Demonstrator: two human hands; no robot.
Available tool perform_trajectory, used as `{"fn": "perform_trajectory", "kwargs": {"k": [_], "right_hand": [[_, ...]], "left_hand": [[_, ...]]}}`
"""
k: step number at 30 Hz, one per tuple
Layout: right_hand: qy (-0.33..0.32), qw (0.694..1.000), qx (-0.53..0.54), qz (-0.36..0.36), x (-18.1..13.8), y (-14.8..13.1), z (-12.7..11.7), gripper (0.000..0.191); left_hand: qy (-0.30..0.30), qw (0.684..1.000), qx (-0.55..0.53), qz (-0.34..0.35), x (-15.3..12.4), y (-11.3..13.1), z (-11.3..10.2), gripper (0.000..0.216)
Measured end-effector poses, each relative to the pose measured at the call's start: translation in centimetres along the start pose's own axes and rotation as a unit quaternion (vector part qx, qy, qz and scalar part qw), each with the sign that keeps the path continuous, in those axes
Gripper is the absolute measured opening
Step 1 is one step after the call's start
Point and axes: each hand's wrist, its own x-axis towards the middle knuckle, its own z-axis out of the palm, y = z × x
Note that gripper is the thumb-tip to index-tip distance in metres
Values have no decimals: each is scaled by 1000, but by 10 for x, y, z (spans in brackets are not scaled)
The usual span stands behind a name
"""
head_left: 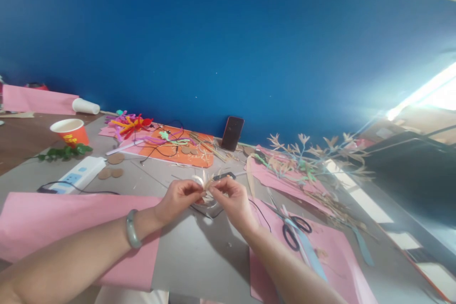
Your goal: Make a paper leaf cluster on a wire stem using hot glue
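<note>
My left hand (183,198) and my right hand (230,195) meet over the middle of the table, fingertips pinched close together. Between them is a small pale, straw-coloured bunch of thin strips (206,179), fanning upward; its exact kind is hard to make out. Both hands are closed on it, the left from one side and the right from the other. A greenish bangle (133,229) circles my left wrist. Just behind the fingers lies a small black object (225,176), partly hidden. To the right of my right hand, scissors with black handles (292,236) rest on pink paper (342,256).
A phone (232,133) leans against the blue wall (228,47). At left stand an orange paper cup (75,138) and a white power strip (83,173). Coloured pipe cleaners (133,126) lie at the back, dried leafy stems (302,159) at right. Another pink sheet (71,213) covers the front left.
</note>
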Motion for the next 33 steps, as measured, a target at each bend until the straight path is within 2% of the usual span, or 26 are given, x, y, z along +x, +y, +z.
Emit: {"fn": "perform_trajectory", "kwargs": {"k": [17, 22, 26, 33], "right_hand": [[-14, 1000, -20, 5, 1, 0, -1, 17], [6, 1000, -29, -3, 2, 2, -2, 13], [8, 1000, -28, -9, 4, 4, -2, 11], [3, 999, -39, -15, 4, 4, -1, 12]], "left_hand": [[3, 1000, 9, -17, -1, 3, -1, 19], [16, 999, 20, -35, -1, 6, 0, 22], [30, 999, 18, -39, 0, 3, 0, 20], [19, 999, 1, -32, 0, -1, 0, 20]]}}
